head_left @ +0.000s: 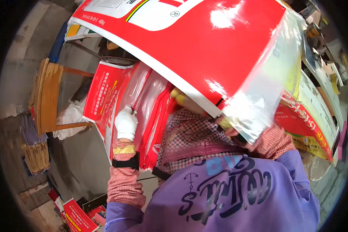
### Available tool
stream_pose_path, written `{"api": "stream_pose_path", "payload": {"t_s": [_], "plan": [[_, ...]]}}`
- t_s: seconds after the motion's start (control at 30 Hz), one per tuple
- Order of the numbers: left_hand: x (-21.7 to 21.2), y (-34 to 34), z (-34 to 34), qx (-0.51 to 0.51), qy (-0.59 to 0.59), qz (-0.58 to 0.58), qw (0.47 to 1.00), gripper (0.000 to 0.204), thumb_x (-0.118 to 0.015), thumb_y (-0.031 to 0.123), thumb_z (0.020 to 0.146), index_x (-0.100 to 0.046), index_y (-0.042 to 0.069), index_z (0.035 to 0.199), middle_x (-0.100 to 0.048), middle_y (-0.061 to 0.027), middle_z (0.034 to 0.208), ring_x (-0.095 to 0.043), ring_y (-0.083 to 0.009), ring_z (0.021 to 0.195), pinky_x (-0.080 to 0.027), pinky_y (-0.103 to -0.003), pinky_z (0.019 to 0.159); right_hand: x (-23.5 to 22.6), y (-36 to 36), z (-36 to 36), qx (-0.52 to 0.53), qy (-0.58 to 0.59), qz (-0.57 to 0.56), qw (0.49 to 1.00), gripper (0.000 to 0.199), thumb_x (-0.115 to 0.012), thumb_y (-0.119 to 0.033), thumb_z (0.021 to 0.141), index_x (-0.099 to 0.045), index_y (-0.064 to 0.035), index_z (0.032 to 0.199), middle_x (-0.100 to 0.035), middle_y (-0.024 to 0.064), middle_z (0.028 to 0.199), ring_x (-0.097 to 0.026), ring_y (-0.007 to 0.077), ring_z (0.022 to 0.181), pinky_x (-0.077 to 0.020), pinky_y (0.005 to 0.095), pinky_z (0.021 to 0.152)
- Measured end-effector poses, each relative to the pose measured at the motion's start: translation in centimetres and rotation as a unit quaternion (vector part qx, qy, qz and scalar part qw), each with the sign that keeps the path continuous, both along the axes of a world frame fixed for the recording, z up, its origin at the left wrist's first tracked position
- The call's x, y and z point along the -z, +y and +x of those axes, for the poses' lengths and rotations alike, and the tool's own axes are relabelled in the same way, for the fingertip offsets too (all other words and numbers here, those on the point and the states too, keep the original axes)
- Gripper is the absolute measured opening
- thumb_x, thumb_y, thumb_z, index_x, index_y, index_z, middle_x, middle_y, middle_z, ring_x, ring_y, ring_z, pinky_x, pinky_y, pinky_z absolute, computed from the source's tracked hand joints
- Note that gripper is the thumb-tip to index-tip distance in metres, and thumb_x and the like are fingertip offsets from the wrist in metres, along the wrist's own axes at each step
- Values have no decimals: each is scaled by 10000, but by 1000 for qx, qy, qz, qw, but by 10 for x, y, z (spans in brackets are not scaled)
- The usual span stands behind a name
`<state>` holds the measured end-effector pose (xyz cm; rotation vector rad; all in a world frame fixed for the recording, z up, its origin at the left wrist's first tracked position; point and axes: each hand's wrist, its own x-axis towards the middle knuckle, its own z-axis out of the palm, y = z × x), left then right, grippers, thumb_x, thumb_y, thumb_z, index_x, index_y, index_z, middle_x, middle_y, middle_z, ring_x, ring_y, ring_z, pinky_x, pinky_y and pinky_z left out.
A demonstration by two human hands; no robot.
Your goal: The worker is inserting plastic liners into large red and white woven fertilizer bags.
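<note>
My left hand (126,123), in a white glove, rests on a stack of red printed sacks (100,98) with clear plastic liners (152,94) showing between them. Its fingers are curled closed at a liner; a small dark bit shows at the fingertips, too small to name. In front of me a large red and white sack (197,48) is raised, its clear liner (259,96) sticking out on the right side. My right hand (230,129) is closed on the sack's near corner, partly covered by the liner. A blurred yellowish shape (178,96) shows under the sack's edge.
A wooden stool (48,98) lies on its side at left, with a white crumpled bag (70,120) beside it. Bundled strips (36,154) stand further left. More red sacks (79,216) are at lower left. A red and yellow sack (305,125) lies on the right.
</note>
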<state>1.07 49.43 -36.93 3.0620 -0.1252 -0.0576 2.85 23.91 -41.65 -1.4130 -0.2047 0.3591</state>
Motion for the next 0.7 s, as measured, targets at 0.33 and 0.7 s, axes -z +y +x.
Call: {"api": "stream_pose_path", "payload": {"t_s": [0.33,0.7], "plan": [[-18,10,5,17,5,-28,999,123,-580,167,785,-563,45,784,-593,-193,700,-588,-373,703,-451,-457,629,-22,54,7,-372,-220,-665,610,419,-533,-172,745,-571,-103,1157,-405,56,1356,-365,260,1235,-266,396,1027],[26,-21,-29,-16,59,-50,997,120,-527,107,764,-597,54,845,-622,-159,806,-594,-354,715,-478,-418,633,69,63,-2,-387,-332,-484,711,578,-452,-426,802,-406,-144,1304,-285,59,1437,-286,211,1311,-201,430,1077]]}}
